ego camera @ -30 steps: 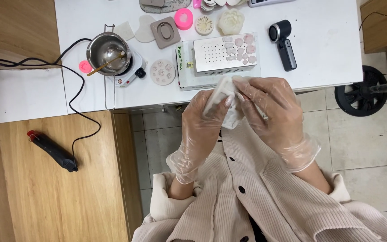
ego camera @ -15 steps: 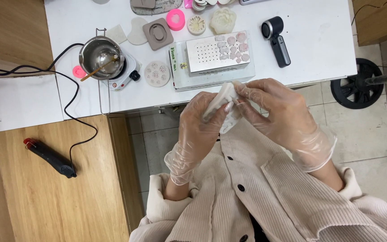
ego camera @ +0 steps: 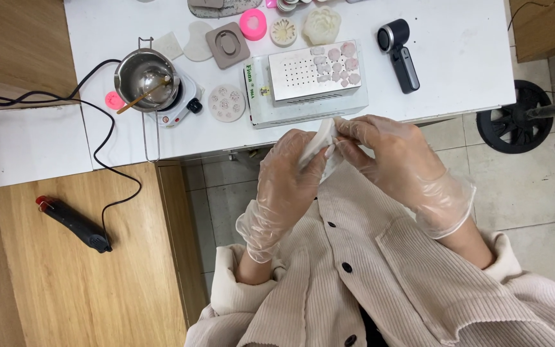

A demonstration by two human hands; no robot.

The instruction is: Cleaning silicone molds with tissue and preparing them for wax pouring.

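White mould piece [ego camera: 324,138] is being gripped by both gloved hands, left [ego camera: 288,177] and right [ego camera: 390,154], just off the counter's [ego camera: 470,58] near edge; metal box [ego camera: 313,80] is standing close behind.

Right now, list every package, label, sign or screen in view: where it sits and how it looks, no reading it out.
Printed label: front left corner of the white box-shaped machine on the white table; small, green lettering.
Small sticker: just right of it on the same machine; yellowish, too small to make out.
No packages, signs or screens visible.
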